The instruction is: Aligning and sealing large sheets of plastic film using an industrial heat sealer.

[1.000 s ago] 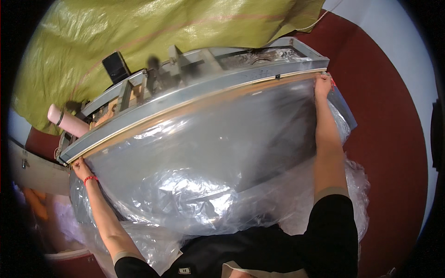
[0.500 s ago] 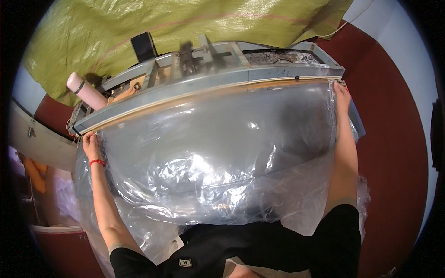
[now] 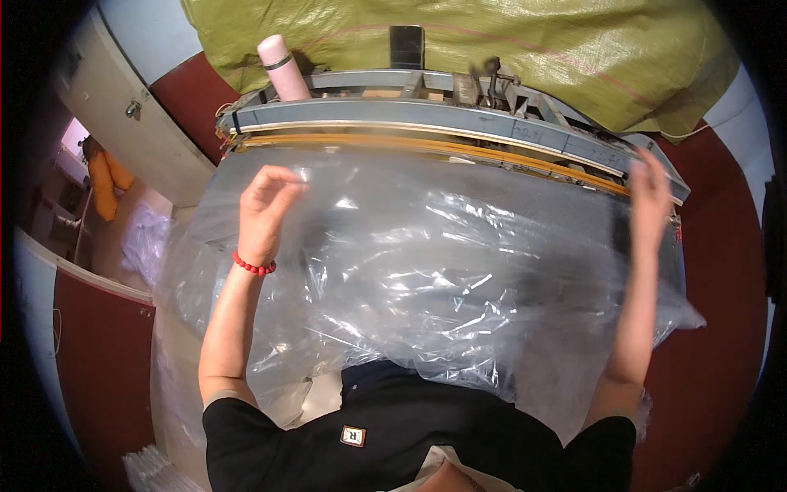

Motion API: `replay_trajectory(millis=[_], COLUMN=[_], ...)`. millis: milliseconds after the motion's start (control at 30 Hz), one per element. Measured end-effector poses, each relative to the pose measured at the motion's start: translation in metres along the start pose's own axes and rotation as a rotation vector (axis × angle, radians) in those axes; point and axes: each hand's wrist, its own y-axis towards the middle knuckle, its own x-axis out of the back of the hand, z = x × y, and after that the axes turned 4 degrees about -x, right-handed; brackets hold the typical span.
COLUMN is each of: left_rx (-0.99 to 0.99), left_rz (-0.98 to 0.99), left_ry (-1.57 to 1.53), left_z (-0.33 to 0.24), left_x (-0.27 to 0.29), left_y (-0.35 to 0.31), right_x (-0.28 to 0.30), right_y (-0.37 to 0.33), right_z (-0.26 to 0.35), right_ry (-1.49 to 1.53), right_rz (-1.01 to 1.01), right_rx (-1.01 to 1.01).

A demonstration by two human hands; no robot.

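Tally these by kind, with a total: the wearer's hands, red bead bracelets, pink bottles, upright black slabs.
Hands: 2 (left hand, right hand)
Red bead bracelet: 1
Pink bottle: 1
Upright black slab: 1
Total: 5

And there's the film (image 3: 410,279), clear, thin and loose, sprawling right across the middle of the frame! It's slack and wrinkled, white glints streaking its folds, smoother and greyish towards the upper left. Low at centre it bunches into creases; at lower right, one corner juts to a point.
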Motion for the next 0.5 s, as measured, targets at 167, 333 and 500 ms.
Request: replay_trajectory(millis=[167, 333, 500], left_rx=[-0.151, -0.188, 0.374], left_rz=[0.085, 0.058, 0.709], left_ry=[0.167, 0.414, 0.359], left_z=[-0.026, -0.031, -0.002], left_x=[0.002, 0.024, 0.038], left_y=[-0.018, -0.037, -0.08], right_x=[-0.136, -0.177, -0.131], right_y=[-0.059, -0.101, -0.076], right_z=[0.16, 0.194, 0.06], right_ry=[0.499, 0.98, 0.509], right_rz=[0.645, 0.906, 0.654], right_rx=[0.277, -0.135, -0.173])
